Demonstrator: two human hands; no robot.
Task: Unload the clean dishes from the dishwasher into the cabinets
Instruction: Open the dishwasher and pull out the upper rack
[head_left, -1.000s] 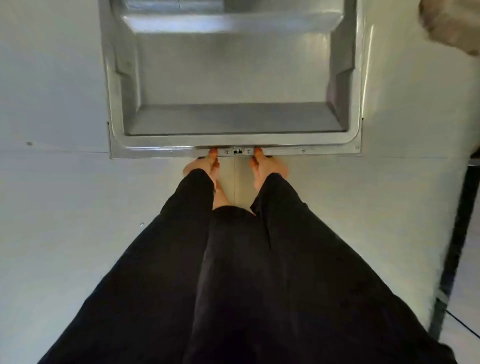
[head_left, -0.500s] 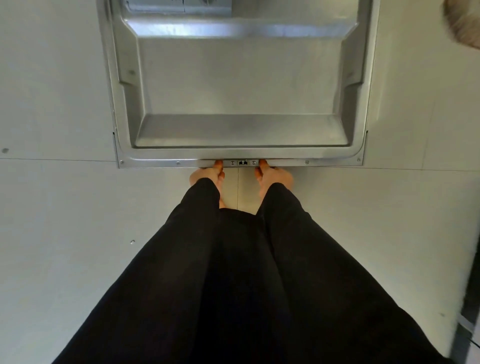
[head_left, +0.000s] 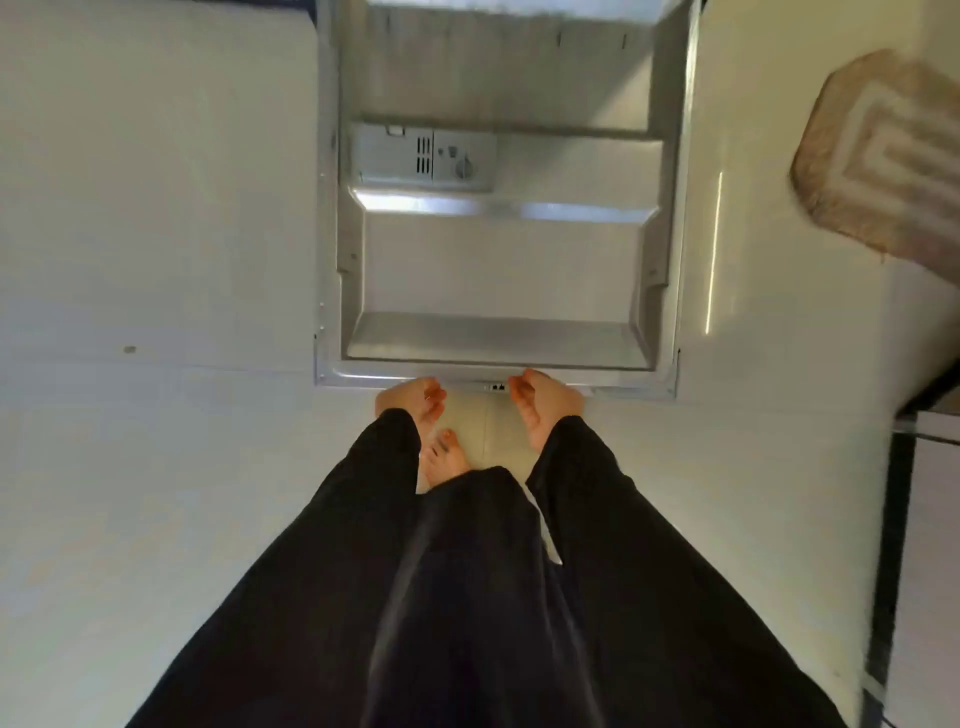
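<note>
Left hand (head_left: 410, 402), fingers loosely curled and empty, just at the near edge of the lowered grey steel dishwasher door (head_left: 498, 270). Bare foot (head_left: 445, 460) on pale floor between black sleeves. Right hand (head_left: 545, 405), likewise curled, empty, at the same edge. Beige woven mat (head_left: 883, 156) far right.

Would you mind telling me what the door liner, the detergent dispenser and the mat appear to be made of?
Door liner: likely stainless steel, brushed, with streaky highlights along its ridges. Detergent dispenser: apparently grey moulded plastic, matte, with vent slots and a dial. Mat: seemingly woven textile, fuzzy-edged with beige bands; blur leaves the fibre uncertain.
</note>
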